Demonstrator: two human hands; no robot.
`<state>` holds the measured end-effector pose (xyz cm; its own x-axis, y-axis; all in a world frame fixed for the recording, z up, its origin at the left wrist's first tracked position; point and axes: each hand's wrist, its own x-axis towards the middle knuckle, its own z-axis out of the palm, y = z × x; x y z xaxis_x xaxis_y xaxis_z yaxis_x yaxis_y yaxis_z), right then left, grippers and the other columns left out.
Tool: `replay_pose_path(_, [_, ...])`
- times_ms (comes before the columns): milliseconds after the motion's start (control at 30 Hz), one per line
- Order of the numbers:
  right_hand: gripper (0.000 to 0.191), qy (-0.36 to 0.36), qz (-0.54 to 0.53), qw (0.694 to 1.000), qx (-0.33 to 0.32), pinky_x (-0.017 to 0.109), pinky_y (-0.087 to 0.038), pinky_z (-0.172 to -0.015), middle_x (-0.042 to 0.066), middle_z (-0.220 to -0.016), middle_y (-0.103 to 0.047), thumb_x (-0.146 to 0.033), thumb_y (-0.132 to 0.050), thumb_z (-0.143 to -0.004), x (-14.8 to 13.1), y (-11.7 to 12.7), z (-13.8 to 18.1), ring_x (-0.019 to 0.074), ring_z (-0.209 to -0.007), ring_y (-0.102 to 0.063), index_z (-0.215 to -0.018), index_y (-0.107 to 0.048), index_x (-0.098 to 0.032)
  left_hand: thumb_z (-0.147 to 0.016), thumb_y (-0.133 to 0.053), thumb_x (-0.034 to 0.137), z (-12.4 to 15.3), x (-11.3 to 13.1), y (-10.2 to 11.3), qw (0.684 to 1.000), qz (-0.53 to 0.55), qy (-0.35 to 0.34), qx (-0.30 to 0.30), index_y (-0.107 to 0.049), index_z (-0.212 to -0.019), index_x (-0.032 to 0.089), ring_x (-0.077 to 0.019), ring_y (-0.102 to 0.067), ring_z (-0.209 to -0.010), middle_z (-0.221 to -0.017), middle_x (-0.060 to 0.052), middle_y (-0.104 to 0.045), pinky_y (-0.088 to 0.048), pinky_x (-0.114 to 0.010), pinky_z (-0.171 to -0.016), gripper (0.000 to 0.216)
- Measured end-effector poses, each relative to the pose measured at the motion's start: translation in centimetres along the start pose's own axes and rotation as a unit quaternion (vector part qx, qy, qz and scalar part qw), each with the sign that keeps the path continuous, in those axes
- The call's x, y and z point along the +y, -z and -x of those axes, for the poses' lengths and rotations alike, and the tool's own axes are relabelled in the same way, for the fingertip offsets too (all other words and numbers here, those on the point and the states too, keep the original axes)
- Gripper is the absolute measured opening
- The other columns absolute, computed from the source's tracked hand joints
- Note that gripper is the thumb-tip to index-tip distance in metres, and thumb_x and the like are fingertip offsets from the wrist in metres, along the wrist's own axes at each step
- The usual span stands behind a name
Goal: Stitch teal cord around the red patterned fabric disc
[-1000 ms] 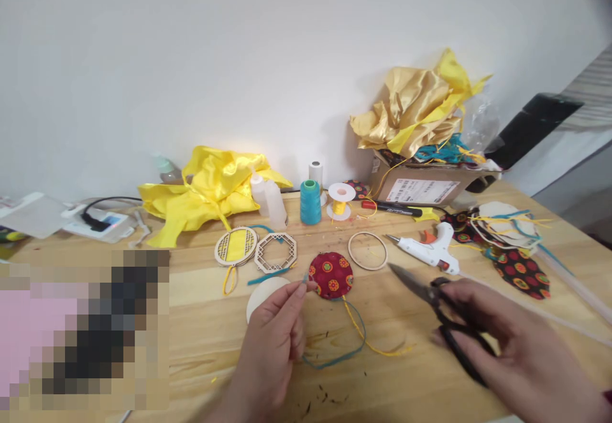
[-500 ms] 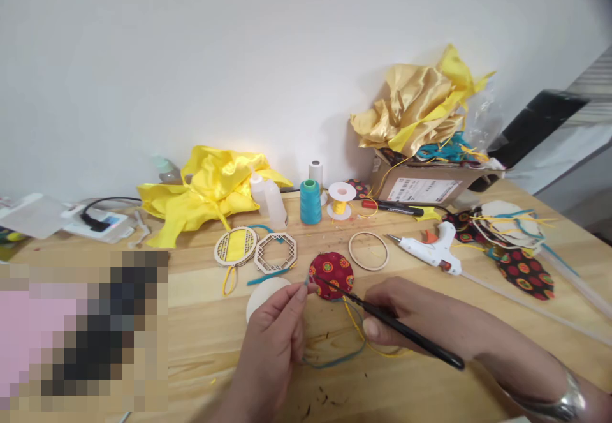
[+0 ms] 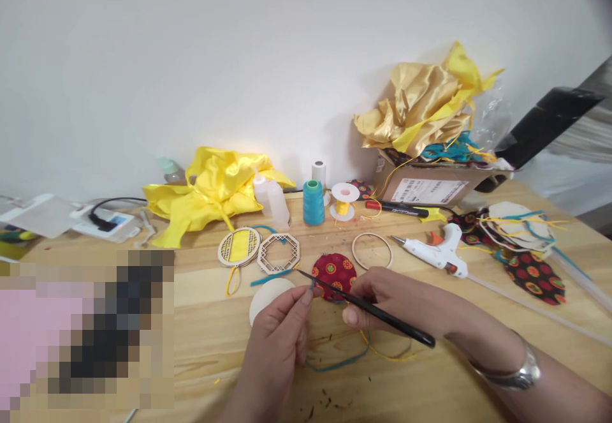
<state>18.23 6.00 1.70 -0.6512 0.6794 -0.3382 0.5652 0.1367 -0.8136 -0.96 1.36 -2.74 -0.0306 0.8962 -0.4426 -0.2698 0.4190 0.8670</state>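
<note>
My left hand (image 3: 282,324) pinches the end of a teal cord (image 3: 337,365) between thumb and forefinger, left of a round red patterned fabric disc (image 3: 333,270). My right hand (image 3: 377,298) is closed around slim black tweezers (image 3: 392,321), whose thin tip points left, past my left fingertips. The tip crosses in front of the disc's lower part. A yellow cord (image 3: 382,353) trails on the table below the disc with the teal one. Partly behind my left hand lies a white disc (image 3: 261,298).
Wooden frames (image 3: 278,254) and a thin ring (image 3: 372,251) lie beyond my hands. A glue gun (image 3: 442,251) is at right. Behind stand a teal thread cone (image 3: 313,203), a yellow cord spool (image 3: 343,205), squeeze bottles (image 3: 277,205), yellow cloth (image 3: 205,196) and a cardboard box (image 3: 421,184).
The tweezers have slid left, so their tip now reaches past my left fingertips. My right hand has moved left and slightly up with them. My left hand keeps its pinch; the view shifted slightly.
</note>
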Motion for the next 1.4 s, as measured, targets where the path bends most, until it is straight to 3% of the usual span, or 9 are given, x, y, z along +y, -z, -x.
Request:
replay_pose_path(400, [0.051,-0.038,-0.041,0.998,-0.006,0.022,-0.019,-0.045,-0.006,-0.055,-0.025,-0.061,-0.055,-0.076,0.5,-0.1,-0.1,0.0072,-0.05,-0.022,-0.054,-0.037,-0.018,-0.073,-0.068,0.042,0.0,-0.1,-0.1,1.0,0.015,0.006,-0.015,-0.069,-0.089,0.013,-0.0051,-0.021,-0.035,-0.035,0.011,-0.033,-0.016,-0.019,-0.036,0.033])
replay_pose_path(600, [0.049,-0.049,-0.069,0.996,0.011,0.023,-0.02,-0.044,-0.006,-0.052,-0.029,-0.062,-0.058,-0.072,0.6,-0.2,0.0,0.0077,-0.05,-0.023,-0.055,-0.049,-0.017,-0.073,-0.069,0.041,-0.2,-0.2,0.0,1.0,0.003,-0.001,-0.011,-0.068,-0.089,0.013,-0.005,-0.024,-0.034,-0.035,0.011,-0.035,-0.018,-0.019,-0.036,0.033])
replay_pose_path(833, [0.039,-0.054,-0.061,0.996,0.02,0.022,-0.022,-0.044,-0.006,-0.054,-0.036,-0.051,-0.062,-0.074,1.0,-0.6,-0.2,0.0076,-0.05,-0.026,-0.06,-0.06,-0.015,-0.072,-0.069,0.042,-0.3,-0.3,0.1,1.0,0.01,0.001,-0.01,-0.068,-0.086,0.013,-0.0046,-0.024,-0.033,-0.034,0.011,-0.035,-0.017,-0.019,-0.036,0.032])
replay_pose_path(967, [0.024,-0.049,-0.022,0.998,0.036,0.02,-0.026,-0.046,-0.005,-0.058,-0.05,-0.039,-0.064,-0.073,-0.3,-0.8,1.9,0.0091,-0.055,-0.039,-0.063,-0.063,-0.017,-0.072,-0.069,0.041,-0.2,-0.2,0.1,1.0,0.025,0.009,-0.007,-0.066,-0.082,0.015,-0.0043,-0.022,-0.034,-0.034,0.012,-0.033,-0.015,-0.019,-0.036,0.029])
replay_pose_path(1067, [0.019,-0.117,0.069,0.988,0.077,0.021,-0.028,-0.046,-0.003,-0.059,-0.058,-0.036,-0.065,-0.071,-0.3,-1.0,4.8,0.0116,-0.054,-0.047,-0.062,-0.061,-0.02,-0.074,-0.068,0.04,-0.2,-0.1,0.0,0.999,0.037,0.012,-0.003,-0.066,-0.087,0.015,-0.0046,-0.021,-0.034,-0.034,0.012,-0.032,-0.015,-0.019,-0.036,0.029])
replay_pose_path(1267, [0.019,-0.306,0.231,0.9,0.208,0.033,-0.042,-0.057,0.006,-0.072,-0.069,-0.043,-0.06,-0.071,5.5,-1.5,11.1,0.0259,-0.065,-0.064,-0.073,-0.064,-0.024,-0.073,-0.069,0.041,0.0,0.1,-0.1,0.999,0.032,0.016,-0.006,-0.066,-0.09,0.014,-0.0047,-0.022,-0.034,-0.035,0.012,-0.033,-0.016,-0.019,-0.036,0.033])
replay_pose_path(1400, [0.02,-0.346,0.238,0.875,0.243,0.036,-0.046,-0.056,0.009,-0.074,-0.07,-0.044,-0.051,-0.078,10.0,-2.0,14.1,0.0263,-0.065,-0.066,-0.077,-0.064,-0.029,-0.074,-0.067,0.044,0.1,0.0,-0.2,0.999,0.026,0.014,-0.016,-0.067,-0.09,0.013,-0.0046,-0.021,-0.035,-0.037,0.012,-0.031,-0.016,-0.018,-0.036,0.035])
